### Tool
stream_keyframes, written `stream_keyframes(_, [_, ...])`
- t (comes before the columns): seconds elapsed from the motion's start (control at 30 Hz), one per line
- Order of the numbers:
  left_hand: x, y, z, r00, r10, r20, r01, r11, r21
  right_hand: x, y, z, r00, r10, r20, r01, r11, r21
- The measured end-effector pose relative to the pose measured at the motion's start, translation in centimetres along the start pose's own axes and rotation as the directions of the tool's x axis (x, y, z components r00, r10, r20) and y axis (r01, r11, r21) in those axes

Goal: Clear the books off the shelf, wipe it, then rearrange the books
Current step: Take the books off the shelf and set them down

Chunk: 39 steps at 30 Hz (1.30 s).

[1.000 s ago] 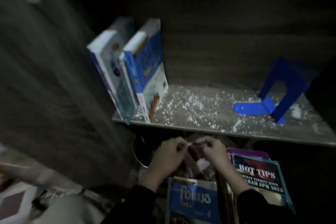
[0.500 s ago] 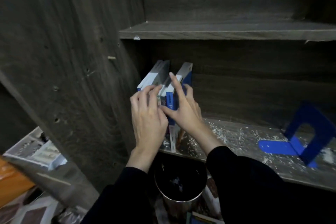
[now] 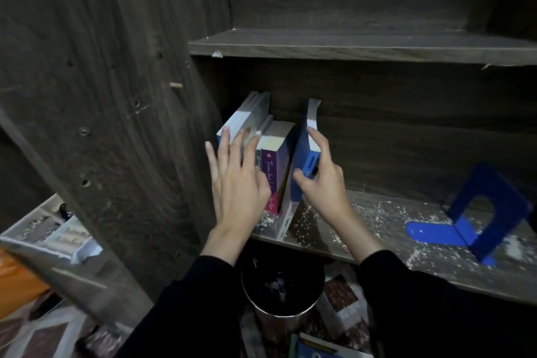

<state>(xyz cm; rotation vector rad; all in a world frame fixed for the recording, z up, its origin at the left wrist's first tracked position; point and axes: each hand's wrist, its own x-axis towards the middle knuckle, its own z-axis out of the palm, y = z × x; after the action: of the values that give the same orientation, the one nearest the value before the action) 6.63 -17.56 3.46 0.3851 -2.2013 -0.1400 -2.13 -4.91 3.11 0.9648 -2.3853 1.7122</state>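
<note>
Several books stand at the left end of a dark wooden shelf (image 3: 363, 229) that is strewn with white crumbs. My right hand (image 3: 322, 180) grips a blue book (image 3: 303, 154) by its spine, thumb on one side and fingers on the other, and tilts it away from the rest. My left hand (image 3: 238, 180) lies with straight fingers against the white-edged books (image 3: 250, 116) on the left. A purple book (image 3: 277, 171) stands between the two hands, with a white-spined book leaning under it.
A blue metal bookend (image 3: 476, 221) stands at the right of the shelf. A dark round bin (image 3: 282, 285) sits below the shelf edge, and more books (image 3: 322, 349) lie on the floor. The cabinet's side panel (image 3: 116, 96) rises at the left, another shelf board (image 3: 363, 46) above.
Both hands rose from the floor to the shelf books. Since half a second ago my right hand has pulled the blue book to the right, opening a gap that shows the purple book.
</note>
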Motion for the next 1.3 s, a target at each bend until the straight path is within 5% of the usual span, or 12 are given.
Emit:
stream_keyframes(0.1, [-0.9,1.9,-0.5,0.976,0.110,0.187,-0.069,0.975,-0.213,-0.1,-0.4,-0.5,1.000,0.025,0.014,-0.025,1.000,0.017])
stream_keyframes(0.2, [-2.2,3.5,-0.3,0.805,0.137,0.578,0.198,0.855,-0.479,0.2,-1.2,-1.3,0.991,0.067,0.113,-0.076,0.994,0.080])
stream_keyframes(0.37, [-2.3,4.0,3.1,0.901,0.061,0.430,0.137,0.899,-0.415,1.5,-1.1,-3.0,0.912,0.194,0.361,-0.341,0.847,0.408])
stream_keyframes(0.5, [-1.9,4.8,3.6,0.934,0.030,0.357,0.088,0.946,-0.311,1.5,0.0,-3.6,0.893,0.177,0.413,-0.377,0.796,0.474])
stream_keyframes(0.6, [-1.5,5.2,1.9,0.933,-0.056,0.357,0.200,0.903,-0.381,1.0,1.1,-3.3,0.921,0.232,0.313,-0.372,0.763,0.529])
stream_keyframes(0.7, [-2.7,4.9,-1.0,0.940,-0.083,0.331,0.241,0.848,-0.471,-0.1,2.6,-3.5,0.961,0.269,0.072,-0.271,0.844,0.463])
stream_keyframes(0.77, [-4.3,4.4,-3.5,0.925,-0.113,0.362,0.322,0.738,-0.593,-1.6,3.5,-4.0,0.969,0.243,0.045,-0.241,0.889,0.389])
stream_keyframes(0.9, [-6.9,2.3,-5.9,0.851,-0.136,0.507,0.524,0.255,-0.813,-5.8,6.0,-4.8,0.955,0.222,0.199,-0.295,0.801,0.521])
stream_keyframes(1.0, [-8.9,1.4,-4.5,0.744,-0.136,0.654,0.668,0.173,-0.724,-10.6,7.8,-4.9,0.964,0.192,0.186,-0.255,0.871,0.419])
stream_keyframes(1.07, [-11.2,1.1,-2.6,0.676,-0.116,0.728,0.730,0.244,-0.639,-14.4,9.9,-5.0,0.966,0.191,0.175,-0.224,0.955,0.193])
stream_keyframes(1.17, [-15.7,1.1,0.8,0.613,-0.013,0.790,0.650,0.577,-0.495,-20.6,14.8,-4.1,0.925,0.347,0.156,-0.320,0.931,-0.176])
stream_keyframes(1.3, [-22.5,3.7,4.8,0.335,0.055,0.941,0.443,0.872,-0.209,-28.2,19.4,-2.4,0.818,0.546,0.180,-0.459,0.809,-0.368])
